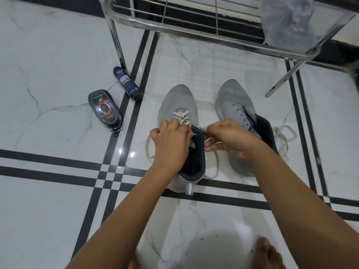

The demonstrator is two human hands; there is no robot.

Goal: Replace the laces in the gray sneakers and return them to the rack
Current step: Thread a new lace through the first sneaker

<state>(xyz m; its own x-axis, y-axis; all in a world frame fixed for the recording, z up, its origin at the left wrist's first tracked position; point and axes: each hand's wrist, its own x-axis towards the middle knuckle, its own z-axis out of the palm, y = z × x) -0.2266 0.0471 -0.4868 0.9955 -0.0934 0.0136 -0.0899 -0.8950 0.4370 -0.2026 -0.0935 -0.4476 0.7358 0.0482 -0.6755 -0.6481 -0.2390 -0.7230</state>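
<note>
On the floor, far left: a dark oval polish case [104, 111] lies flat on the white marble floor [48, 55], which is crossed by black stripes.
Just right of it: a dark spray can [127, 83] lies on its side, its far end near a leg of the rack and its near end on a black stripe.
Left arm: bare, it reaches up from the bottom edge on a diagonal towards the middle of the view.
Left hand [171, 144]: back of the hand up, knuckles raised, fingers curled in tight over the near eyelets; it pinches the white lace [181, 117] at the left side of the tongue.
Half-laced sneaker [178, 101]: gray, toe pointing away, it stands on the floor between the two hands; the lace crosses its far eyelets only, and slack loops trail onto the tile on both sides of it.
Tongue [198, 138]: dark, standing up between the two hands.
Right hand [227, 138]: turned thumb up, with thumb and forefinger closed in a narrow pinch on the same lace at the right of the tongue, the other fingers curled under.
Right arm: bare, it comes in from the lower right and passes over the heel of the second sneaker.
Second sneaker [235, 105]: gray, it stands just beside the first with its toe pointing away and its eyelets bare.
Loose lace [283, 136]: white, in a heap on the tile, touching that shoe's right side.
Rack [213, 30]: chrome bars along the top edge, well beyond the toes of both shoes.
Plastic bag [287, 22]: translucent, resting on the rack's right end.
Bare foot [268, 253]: at the bottom edge, right of centre.
</note>
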